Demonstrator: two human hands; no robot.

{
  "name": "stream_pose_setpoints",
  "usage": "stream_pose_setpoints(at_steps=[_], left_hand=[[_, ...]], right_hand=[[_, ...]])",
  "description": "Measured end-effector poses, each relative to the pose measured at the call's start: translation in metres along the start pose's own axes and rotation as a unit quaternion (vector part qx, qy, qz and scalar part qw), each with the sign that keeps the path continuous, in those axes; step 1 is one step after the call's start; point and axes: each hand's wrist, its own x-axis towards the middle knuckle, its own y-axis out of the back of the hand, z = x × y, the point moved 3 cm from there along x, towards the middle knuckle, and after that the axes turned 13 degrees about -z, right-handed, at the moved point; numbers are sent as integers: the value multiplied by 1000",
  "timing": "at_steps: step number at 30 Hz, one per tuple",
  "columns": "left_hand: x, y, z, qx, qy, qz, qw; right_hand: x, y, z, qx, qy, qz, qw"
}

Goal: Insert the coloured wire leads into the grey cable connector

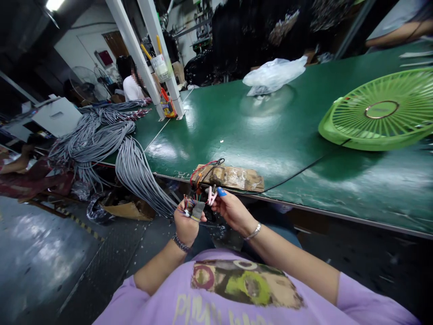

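My left hand is closed round the end of a grey cable, with many thin coloured wires fanning out over the fingers. Close beside it, my right hand pinches a small pale pink clip. Something blue is wrapped on one fingertip of that hand. Just beyond both hands, a worn wooden block lies at the bench edge, with red and black leads looped over its left end. Whether the clip touches a wire is too small to tell.
The green bench carries a green fan at right, its black cord running to the block. A plastic bag lies farther back. Thick grey cable bundles drape over the bench edge at left, near white posts. Other people sit at left.
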Motion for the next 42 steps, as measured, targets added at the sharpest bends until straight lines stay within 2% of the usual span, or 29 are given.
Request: stream_pose_setpoints(at_steps=[2, 4, 6, 9, 12, 18, 23, 26, 30, 32, 36, 39, 42], left_hand=[[-1, 2, 3, 38, -19, 5, 999], [-2, 4, 5, 91, -36, 1, 995], [-4, 5, 7, 147, -51, -2, 988], [-5, 7, 7, 200, -68, 5, 978], [-5, 6, 5, 214, -71, 7, 974], [-5, 3, -1, 268, -122, -15, 956], [-9, 3, 0, 303, -160, -36, 939], [-10, 4, 1, 251, -129, -45, 958], [-9, 3, -9, 69, 2, -113, 991], [-8, 1, -15, -16, 50, -140, 989], [-7, -3, -23, -132, 85, -176, 972], [-10, -3, -26, -165, 111, -184, 963], [-17, -3, -27, -154, 144, -203, 956]], right_hand=[[-2, 2, -1, -82, 50, 33, 995], [-3, 2, -1, -121, 69, 42, 989], [-1, 0, 2, -86, 45, 21, 995], [3, -3, 8, 32, -16, -11, 999], [7, -4, 11, 112, -29, -9, 993], [10, -3, 14, 134, -7, 22, 991], [5, -3, 17, 134, -30, 10, 990], [0, 3, 20, 109, -42, 1, 993], [-12, 18, 20, 3, -37, 16, 999], [-20, 27, 18, -65, -31, 53, 996], [-36, 38, 12, -123, -30, 97, 987], [-48, 42, 9, -180, -17, 116, 977], [-59, 42, 8, -237, -5, 103, 966]])
